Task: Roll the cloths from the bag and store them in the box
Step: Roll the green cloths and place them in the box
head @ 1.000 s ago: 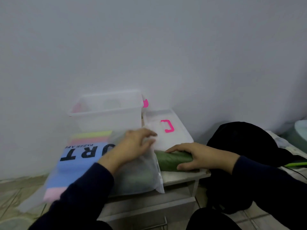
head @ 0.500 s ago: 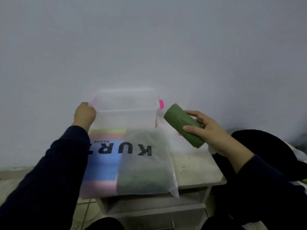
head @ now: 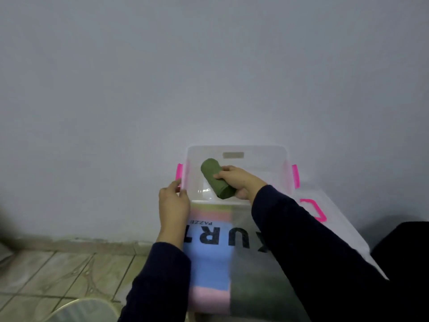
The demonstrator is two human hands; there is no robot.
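Observation:
A clear plastic box (head: 262, 154) with pink latches stands against the wall. My right hand (head: 239, 180) is shut on a rolled green cloth (head: 213, 176) and holds it inside the box, just above the bottom. My left hand (head: 173, 203) grips the box's left front rim near the pink latch (head: 179, 171). In front of the box lies a frosted plastic bag (head: 209, 259) with black letters; folded cloths in blue, pink and dark green show through it. My right sleeve covers part of the bag.
The box's clear lid (head: 334, 219) with a pink handle lies to the right of the box. A black bag or garment (head: 404, 247) sits at the far right. Tiled floor (head: 58, 270) lies to the left, with a pale round object (head: 81, 310) at the bottom edge.
My right hand lifted the green roll off the table and carried it left into the box. My left hand left the bag and took hold of the box's left rim.

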